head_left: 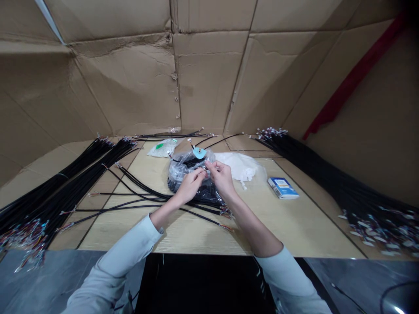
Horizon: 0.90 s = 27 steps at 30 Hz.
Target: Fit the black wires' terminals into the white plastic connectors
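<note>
My left hand (189, 186) and right hand (223, 177) meet at 12 o'clock, both narrow, their fingers pinched on the crinkled film of a transparent plastic bag of coiled black cable (191, 174). The bag sits on a pale wood-grain board (294, 222), with a light-blue tag (199, 152) at its top. My pale long sleeves (127, 248) run back toward me on both sides.

Loose black round cables (137, 203) with thin, frayed-looking coloured wire ends fan out from under my left wrist toward 9 o'clock, and a few ends stop just beside my right forearm. Beyond them, at 10 o'clock, a thick bundle of long black cables (75, 185) ends in a tangle of multicoloured wires. A matching bundle of black cables (327, 183) lies from 1 to 3 o'clock, its tips bearing small white pieces.

Just past my right hand, at 1 o'clock, a milky white plastic bag (237, 165) holds small white parts. A blue-and-white cardboard box (283, 188) lies further right, with bare board between it and my right wrist. At 11 o'clock, a small translucent bag with a green label (163, 147) sits near the board's far edge.

Creased brown corrugated cardboard walls (209, 74) rise behind the board, with a red strip (353, 78) at 1 o'clock. The board's near edge drops to a grey marbled surface (49, 279) under my arms.
</note>
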### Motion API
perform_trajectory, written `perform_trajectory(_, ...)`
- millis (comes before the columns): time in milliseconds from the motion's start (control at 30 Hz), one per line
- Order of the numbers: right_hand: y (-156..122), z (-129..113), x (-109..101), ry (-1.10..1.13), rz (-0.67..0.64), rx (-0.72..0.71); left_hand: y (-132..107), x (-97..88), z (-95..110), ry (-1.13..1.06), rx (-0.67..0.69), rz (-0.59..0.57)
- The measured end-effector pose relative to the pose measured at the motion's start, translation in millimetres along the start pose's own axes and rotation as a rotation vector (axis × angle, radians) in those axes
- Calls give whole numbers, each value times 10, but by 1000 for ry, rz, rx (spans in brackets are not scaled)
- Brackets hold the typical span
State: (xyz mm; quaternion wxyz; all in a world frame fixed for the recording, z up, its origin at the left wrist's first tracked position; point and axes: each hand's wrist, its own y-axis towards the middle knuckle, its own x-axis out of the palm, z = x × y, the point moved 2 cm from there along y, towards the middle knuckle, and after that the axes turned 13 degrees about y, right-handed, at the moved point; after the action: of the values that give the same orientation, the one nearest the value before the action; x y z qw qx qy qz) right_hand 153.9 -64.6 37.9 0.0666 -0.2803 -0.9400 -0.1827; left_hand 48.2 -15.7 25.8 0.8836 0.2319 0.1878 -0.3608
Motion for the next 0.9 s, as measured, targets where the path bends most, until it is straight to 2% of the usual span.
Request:
perform_trajectory(267,-11,-15,12,-19,10,-5,7,-26,5,93,-2,-25)
perform_trajectory(567,17,-28,8,-51,-69,-12,48,4,-96,-33,-31,-91)
perform_trajectory(733,64,-37,-51,-162,-155,-44,60,-7,-100,-98,-43,-120)
perform_trajectory(900,95,-48,-100,-265,-165,-67,48,-37,-79,-96,-49,-87)
